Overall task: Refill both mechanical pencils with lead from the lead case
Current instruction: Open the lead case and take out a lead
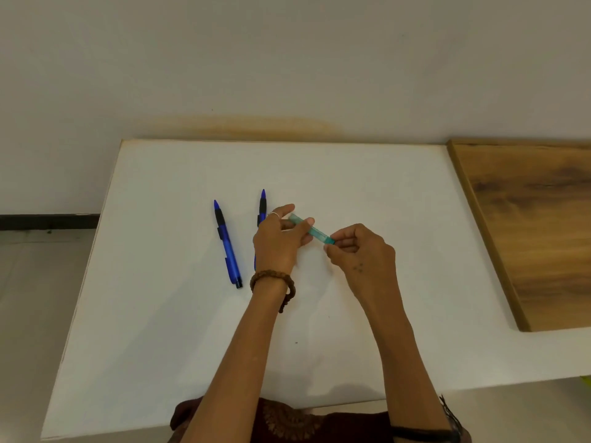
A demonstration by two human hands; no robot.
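**Asker:** Teal plastic, is that the lead case?

**Describer:** Yes. A slim translucent teal lead case (309,228) is held above the middle of a white table (367,187). The left hand (277,243) pinches its far end between thumb and fingers; the right hand (358,251) pinches the near end, where a darker cap seems to sit.

**Asker:** Which step is this?

**Describer:** Opening the case, I judge. Next, the cap must come off without spilling the thin leads.

**Asker:** And the pencils?

**Describer:** Two blue mechanical pencils lie at about nine o'clock from the hands. The left pencil (227,244) lies in full view, tip pointing away. The second pencil (262,204) is half hidden behind the left hand.

**Asker:** Room to move?

**Describer:** Bare table at twelve and six o'clock. A wooden board (527,225) lies at three o'clock, well apart. The table's left edge is beyond the pencils, with floor below.
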